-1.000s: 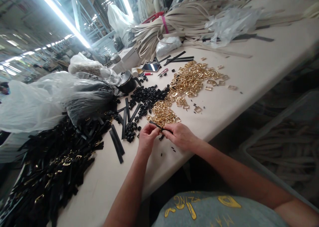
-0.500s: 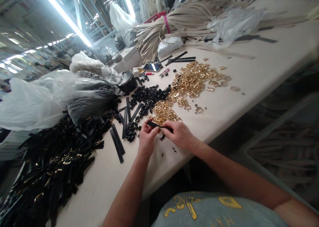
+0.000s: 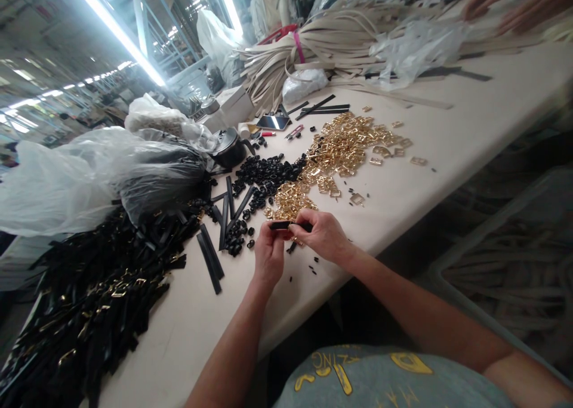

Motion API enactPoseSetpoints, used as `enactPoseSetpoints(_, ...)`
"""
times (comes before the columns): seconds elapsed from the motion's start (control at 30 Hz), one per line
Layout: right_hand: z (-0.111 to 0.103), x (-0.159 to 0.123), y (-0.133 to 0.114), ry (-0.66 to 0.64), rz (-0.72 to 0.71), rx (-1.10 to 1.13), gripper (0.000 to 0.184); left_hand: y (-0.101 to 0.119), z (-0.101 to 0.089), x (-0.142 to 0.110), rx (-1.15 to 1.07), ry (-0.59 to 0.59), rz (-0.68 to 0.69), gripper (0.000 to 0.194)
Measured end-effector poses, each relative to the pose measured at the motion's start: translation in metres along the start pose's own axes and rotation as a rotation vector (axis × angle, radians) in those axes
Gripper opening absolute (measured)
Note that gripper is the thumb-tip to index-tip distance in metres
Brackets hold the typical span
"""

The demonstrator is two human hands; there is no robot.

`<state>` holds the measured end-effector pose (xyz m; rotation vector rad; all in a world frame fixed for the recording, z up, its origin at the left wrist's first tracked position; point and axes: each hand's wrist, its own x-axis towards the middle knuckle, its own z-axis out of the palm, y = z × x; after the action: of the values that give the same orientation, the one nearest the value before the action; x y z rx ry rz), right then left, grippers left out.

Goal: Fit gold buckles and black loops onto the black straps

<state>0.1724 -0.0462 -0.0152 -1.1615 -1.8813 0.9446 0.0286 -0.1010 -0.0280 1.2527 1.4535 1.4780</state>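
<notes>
Between both hands runs a short black strap [image 3: 280, 225], held just above the table near the gold buckles. My left hand [image 3: 270, 249] is closed on its left part, thumb and fingers pinching it. My right hand [image 3: 324, 235] grips the strap's other part, fingertips meeting the left ones near the middle. Whether a buckle sits on the strap is hidden by the fingers. Just beyond lies a heap of gold buckles [image 3: 293, 199]. Left of it are small black loops [image 3: 268, 175] and loose black strips [image 3: 208, 261].
A large pile of black straps with buckles [image 3: 89, 300] covers the left side. Plastic bags [image 3: 134, 157], a black lidded pot [image 3: 228, 148] and a phone [image 3: 273, 122] stand behind. Beige strips [image 3: 322, 37] lie at the back. Another person's hands [image 3: 514, 8] are at top right.
The strap has turned to lie more level, and my hands have shifted slightly right. Another person's hands have come into view at the top right.
</notes>
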Motion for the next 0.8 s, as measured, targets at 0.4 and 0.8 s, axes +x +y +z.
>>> enactPoseSetpoints(0.4, -0.045, 0.008, -0.003, -0.458, -0.114, 0.139, 0.016, 0.005, -0.008, 0.004, -0.33, -0.368, -0.321, 0.035)
enactPoseSetpoints(0.8, -0.032, 0.038, 0.005, -0.25, -0.525, -0.421, 0.036, 0.007, -0.014, 0.011, -0.238, -0.273, -0.403, 0.033)
